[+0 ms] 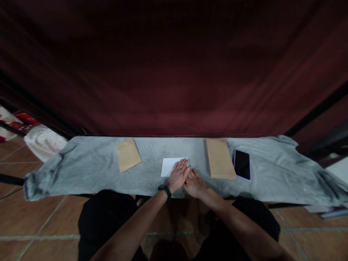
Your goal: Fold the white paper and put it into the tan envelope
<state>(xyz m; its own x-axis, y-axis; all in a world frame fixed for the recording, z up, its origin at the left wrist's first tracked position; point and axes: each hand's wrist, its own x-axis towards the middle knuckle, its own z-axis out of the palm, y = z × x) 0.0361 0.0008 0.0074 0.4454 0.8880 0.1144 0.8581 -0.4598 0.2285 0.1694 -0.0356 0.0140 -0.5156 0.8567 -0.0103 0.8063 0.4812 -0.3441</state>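
Observation:
A white sheet of paper (166, 167) lies on the grey cloth in front of me. My left hand (178, 177) rests flat on its right part, fingers stretched out and pointing away from me. Close against it, my right hand (195, 184) lies flat with its fingertips meeting the left hand's side at the paper's right edge. The paper's right end is partly hidden under the hands. To the right lies a thick stack of brown kraft envelopes (220, 159), and to the left a thinner lot of brown envelopes (128, 156).
A phone (242, 165) with a dark screen and pale purple case lies beside the right stack. The grey cloth (89, 166) covers a long narrow bench. Behind it hangs a dark red curtain (174, 79). A striped white cloth bundle (45, 142) is at the far left.

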